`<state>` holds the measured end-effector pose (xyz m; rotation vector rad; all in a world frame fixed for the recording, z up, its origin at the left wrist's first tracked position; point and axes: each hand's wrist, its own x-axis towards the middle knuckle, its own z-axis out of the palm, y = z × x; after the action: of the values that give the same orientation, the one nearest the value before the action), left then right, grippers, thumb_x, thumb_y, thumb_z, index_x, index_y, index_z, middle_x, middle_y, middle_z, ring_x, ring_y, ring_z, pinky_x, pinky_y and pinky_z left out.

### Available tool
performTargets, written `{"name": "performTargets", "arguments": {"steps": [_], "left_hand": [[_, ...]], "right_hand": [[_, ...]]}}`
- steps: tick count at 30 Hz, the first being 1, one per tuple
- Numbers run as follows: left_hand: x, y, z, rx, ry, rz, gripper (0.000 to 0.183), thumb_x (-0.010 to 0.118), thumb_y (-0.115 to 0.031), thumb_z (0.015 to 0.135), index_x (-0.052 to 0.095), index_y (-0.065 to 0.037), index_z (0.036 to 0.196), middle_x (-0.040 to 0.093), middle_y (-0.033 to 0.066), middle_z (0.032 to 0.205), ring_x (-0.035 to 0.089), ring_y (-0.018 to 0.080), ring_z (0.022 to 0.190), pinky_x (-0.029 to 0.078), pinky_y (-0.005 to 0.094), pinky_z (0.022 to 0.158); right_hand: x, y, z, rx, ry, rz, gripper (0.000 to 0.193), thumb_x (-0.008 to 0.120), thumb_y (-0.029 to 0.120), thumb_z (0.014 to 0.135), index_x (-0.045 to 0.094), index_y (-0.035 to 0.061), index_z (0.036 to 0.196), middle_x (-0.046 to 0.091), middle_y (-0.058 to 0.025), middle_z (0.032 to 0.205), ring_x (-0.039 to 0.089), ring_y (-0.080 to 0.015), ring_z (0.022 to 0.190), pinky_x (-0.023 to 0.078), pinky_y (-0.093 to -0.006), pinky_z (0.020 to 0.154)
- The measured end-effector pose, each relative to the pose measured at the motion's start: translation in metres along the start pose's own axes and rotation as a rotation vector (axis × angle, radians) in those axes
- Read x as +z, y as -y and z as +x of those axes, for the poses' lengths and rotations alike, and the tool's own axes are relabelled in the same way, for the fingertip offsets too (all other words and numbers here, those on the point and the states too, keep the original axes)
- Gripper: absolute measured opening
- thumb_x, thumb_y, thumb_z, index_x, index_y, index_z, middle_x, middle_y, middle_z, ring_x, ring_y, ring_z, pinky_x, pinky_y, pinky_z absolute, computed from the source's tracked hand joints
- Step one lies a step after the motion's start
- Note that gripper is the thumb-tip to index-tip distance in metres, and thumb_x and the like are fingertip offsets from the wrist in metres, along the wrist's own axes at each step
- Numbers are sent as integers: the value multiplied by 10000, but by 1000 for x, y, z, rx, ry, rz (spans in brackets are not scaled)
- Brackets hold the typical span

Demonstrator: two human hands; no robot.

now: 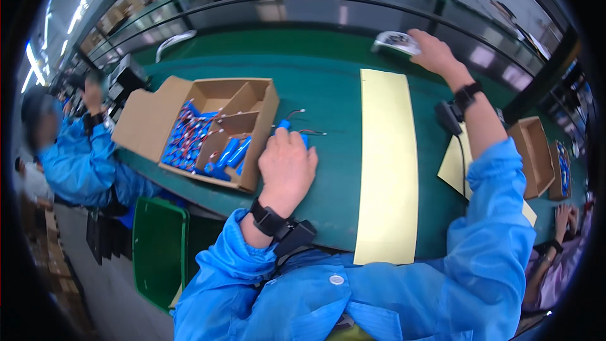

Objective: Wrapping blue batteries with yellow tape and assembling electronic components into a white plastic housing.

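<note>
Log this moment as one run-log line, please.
left hand: over blue packs, grip unclear; right hand: at white dish's edge; open carton: blue packs inside, left of left hand; yellow sheet: on green table, between hands

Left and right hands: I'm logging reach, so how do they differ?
The left hand is over blue wired parts beside the cardboard box; the right hand touches a white dish farther off. The left hand points forward, the right hand slants leftward. Both wear black wrist straps.

Via remote feed, my bare L hand bends its fingers, palm down; my bare R hand reaches fwd, blue-sleeved R arm outstretched.
</note>
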<state>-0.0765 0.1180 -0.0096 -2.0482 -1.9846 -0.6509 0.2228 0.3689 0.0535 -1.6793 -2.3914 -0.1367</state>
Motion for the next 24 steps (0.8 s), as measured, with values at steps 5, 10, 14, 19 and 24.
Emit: {"name": "performTargets", "arguments": {"steps": [5, 10, 14, 19, 24], "left_hand": [[3, 5, -1, -7, -67, -107, 201, 657, -183, 803, 528, -44, 870, 522, 132, 874, 590, 337, 805, 487, 449, 640], [6, 5, 5, 56, -95, -234, 172, 636, -164, 867, 525, -38, 905, 544, 117, 821, 581, 310, 750, 467, 428, 625], [3, 5, 5, 4, -115, -340, 178, 598, -187, 942, 528, -27, 973, 598, 91, 795, 583, 214, 680, 477, 336, 630], [-23, -9, 6, -313, 192, -1348, 248, 488, -237, 1016, 515, -14, 1120, 654, 92, 880, 641, 151, 778, 496, 258, 676], [-23, -43, 21, -390, 578, -1794, 318, 491, -250, 1009, 533, 15, 1181, 642, 112, 991, 648, 194, 897, 510, 308, 808]], "right_hand": [[36, -16, 10, 136, 22, -31, 682, 702, 187, 814, 394, 229, 1421, 490, -89, 1396, 467, -329, 1266, 383, -561, 1012], [52, -24, -5, 193, -144, -218, 682, 676, 180, 847, 356, 242, 1446, 446, -64, 1445, 461, -343, 1268, 383, -565, 1020], [-13, 9, -35, 115, -155, -26, 608, 689, 155, 822, 465, 164, 1387, 528, -150, 1352, 542, -315, 1207, 458, -423, 985], [-30, 73, -142, -134, 211, 374, 344, 696, 219, 804, 672, 48, 1102, 683, -167, 978, 657, -334, 927, 517, -399, 846], [4, 104, -177, 6, 154, 364, 367, 680, 185, 817, 618, 30, 1144, 566, -172, 1115, 565, -325, 1074, 472, -381, 903]]}}
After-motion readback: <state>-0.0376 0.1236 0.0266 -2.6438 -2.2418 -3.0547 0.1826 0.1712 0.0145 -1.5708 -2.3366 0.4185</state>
